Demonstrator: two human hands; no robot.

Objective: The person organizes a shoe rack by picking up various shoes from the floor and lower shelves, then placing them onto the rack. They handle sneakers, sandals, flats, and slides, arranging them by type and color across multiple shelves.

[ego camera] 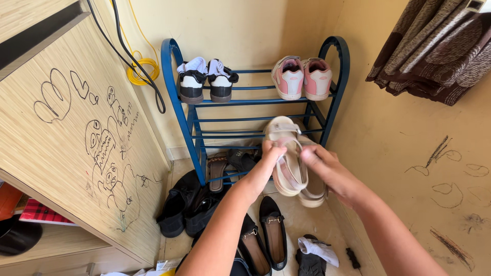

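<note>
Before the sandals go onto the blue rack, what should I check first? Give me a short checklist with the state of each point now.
1. Both beige sandals in hand: ok; left hand and right hand grip the pair together.
2. Straps hanging free of the blue shoe rack: cannot tell, fingers cover them.
3. Free space on the top shelf: ok; gap between the black-and-white sneakers and pink sneakers.
4. Middle shelf free: ok, bars bare.
5. Lowest shelf free: not ok; brown sandal lies there.
6. Floor below clear: not ok; black loafers and socks lie there.
</note>
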